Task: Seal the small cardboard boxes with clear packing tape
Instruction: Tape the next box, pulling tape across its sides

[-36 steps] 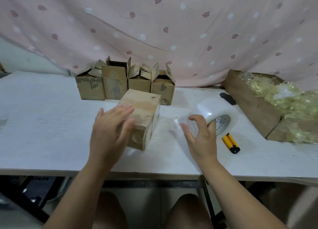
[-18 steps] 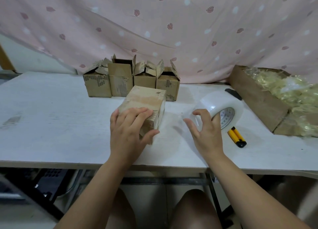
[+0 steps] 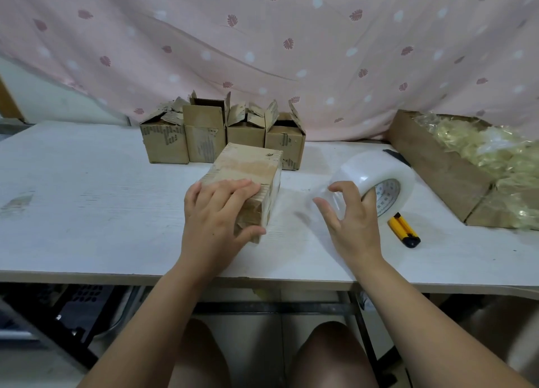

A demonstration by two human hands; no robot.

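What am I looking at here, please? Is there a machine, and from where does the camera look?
There is no machine. These are a person's two bare hands, filmed by one camera worn on the head, which looks forward and down. On the white table the left hand holds a closed cardboard box. The right hand holds a roll of clear tape. Behind them stand four open boxes. A yellow knife lies right of the roll, and a large carton of crumpled plastic stands further right.
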